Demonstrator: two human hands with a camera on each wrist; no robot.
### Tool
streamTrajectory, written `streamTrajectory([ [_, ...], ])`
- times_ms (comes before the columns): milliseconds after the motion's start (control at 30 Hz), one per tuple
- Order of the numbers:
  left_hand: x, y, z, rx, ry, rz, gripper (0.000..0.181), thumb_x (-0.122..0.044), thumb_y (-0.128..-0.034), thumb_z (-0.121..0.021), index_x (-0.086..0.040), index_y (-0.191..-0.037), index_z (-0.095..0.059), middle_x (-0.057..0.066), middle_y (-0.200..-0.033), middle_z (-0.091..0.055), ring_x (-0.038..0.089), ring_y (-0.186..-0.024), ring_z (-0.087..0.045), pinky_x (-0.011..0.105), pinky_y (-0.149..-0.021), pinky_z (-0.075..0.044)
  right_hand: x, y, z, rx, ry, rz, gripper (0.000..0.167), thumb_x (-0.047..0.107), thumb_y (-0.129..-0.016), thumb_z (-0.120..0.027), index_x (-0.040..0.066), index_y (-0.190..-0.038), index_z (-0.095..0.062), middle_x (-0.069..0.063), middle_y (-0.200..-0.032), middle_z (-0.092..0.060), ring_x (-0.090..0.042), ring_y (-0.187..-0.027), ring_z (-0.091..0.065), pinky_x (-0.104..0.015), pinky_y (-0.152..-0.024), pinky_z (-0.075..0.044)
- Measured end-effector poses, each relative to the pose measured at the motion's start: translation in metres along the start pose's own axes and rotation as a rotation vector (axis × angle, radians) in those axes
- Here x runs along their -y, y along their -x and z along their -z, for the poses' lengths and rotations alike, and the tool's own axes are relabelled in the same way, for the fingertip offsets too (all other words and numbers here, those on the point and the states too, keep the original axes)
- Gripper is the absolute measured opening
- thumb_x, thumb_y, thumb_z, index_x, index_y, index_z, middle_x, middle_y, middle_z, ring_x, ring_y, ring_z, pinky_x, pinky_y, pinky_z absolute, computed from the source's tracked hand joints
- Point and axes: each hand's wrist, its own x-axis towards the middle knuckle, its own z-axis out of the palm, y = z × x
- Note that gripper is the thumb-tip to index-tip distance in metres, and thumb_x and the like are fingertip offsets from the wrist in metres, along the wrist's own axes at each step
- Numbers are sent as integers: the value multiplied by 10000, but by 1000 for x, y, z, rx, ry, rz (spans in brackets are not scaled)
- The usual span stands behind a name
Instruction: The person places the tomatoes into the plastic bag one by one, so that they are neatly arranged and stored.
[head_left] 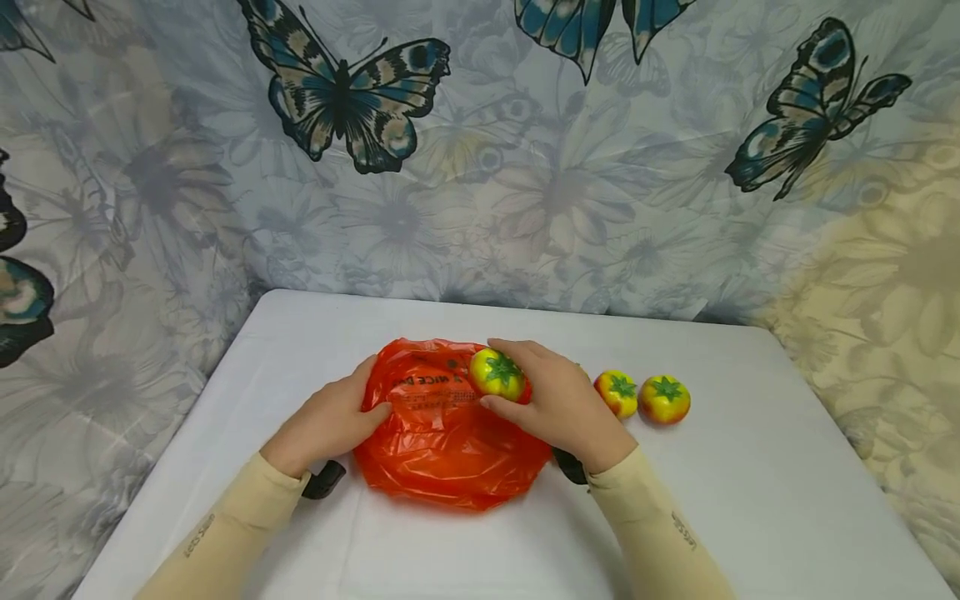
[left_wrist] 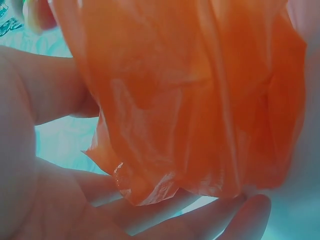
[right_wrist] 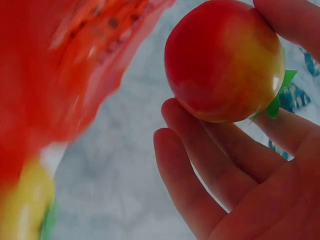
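A red plastic bag with black print lies on the white table. My left hand holds its left side, the thumb on the near face; in the left wrist view the fingers lie along the bag's edge. My right hand grips a yellow-and-red tomato with a green leafy top, above the bag's upper right part. The right wrist view has this tomato between thumb and fingers, apart from the bag. What the bag contains is hidden.
Right of my right hand, two similar tomatoes sit side by side on the table. A butterfly-patterned cloth hangs behind the table's far edge. Dark wrist devices show beneath both wrists.
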Motion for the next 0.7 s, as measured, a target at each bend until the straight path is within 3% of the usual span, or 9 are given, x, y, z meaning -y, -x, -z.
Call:
streamTrajectory([
  [333, -2, -5, -2, -18, 0, -7, 773, -289, -1046, -631, -77, -1694, -267, 153, -1476, -664, 282, -1153, -720, 571, -1016, -592, 32, -46, -38, 92, -96, 43, 690, 476, -940, -816, 249, -1548, -582, 54, -1446, -673, -153, -1231, -682, -417, -1030, -612],
  [700, 0, -4, -3, -33, 15, -16, 737, -265, -1046, -635, -85, -1676, -299, 138, -1410, -698, 228, -1044, -726, 511, -935, -627, 37, -67, -69, 131, -107, 66, 694, 418, -947, -820, 251, -1569, -558, 41, -1428, -679, -145, -1202, -680, -397, -1036, -605],
])
